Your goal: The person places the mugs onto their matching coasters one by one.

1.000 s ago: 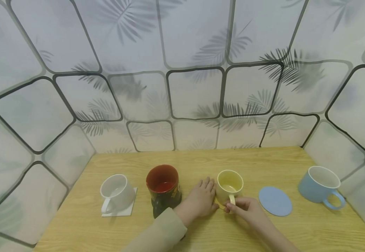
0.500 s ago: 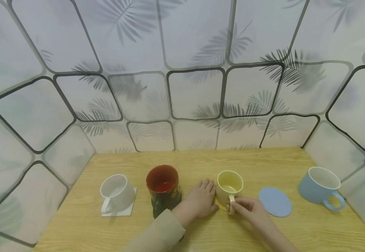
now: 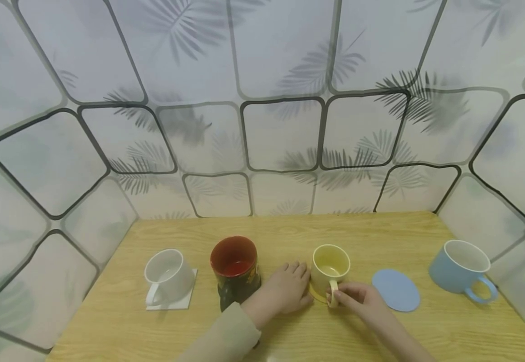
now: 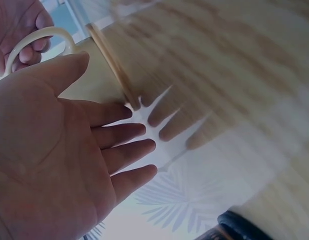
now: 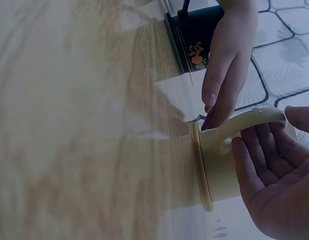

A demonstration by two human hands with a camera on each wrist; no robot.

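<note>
A yellow mug (image 3: 323, 281) stands on a round yellow coaster (image 3: 319, 296), its handle toward me. My right hand (image 3: 362, 304) pinches that handle. In the right wrist view the thumb of the right hand (image 5: 287, 182) lies against the top of the handle loop (image 5: 254, 117), with fingers inside it. Just left of the mug, my left hand (image 3: 287, 287) has its fingers straight, with thumb and fingertips at the edge of the coaster. The left wrist view shows the palm of the left hand (image 4: 49, 145) facing the camera, beside the mug base and the coaster edge (image 4: 114, 67).
A black mug with a red inside (image 3: 237, 274) stands behind my left forearm. Farther left, a white mug (image 3: 167, 279) is on a square white coaster (image 3: 183, 304). At right lie a round blue coaster (image 3: 396, 290) and a blue mug (image 3: 452, 269). Patterned walls enclose the wooden table (image 3: 289, 229).
My right fingers have shifted from low by the coaster's front edge up onto the mug's handle. The left hand has slid slightly toward me. The mug stays in place.
</note>
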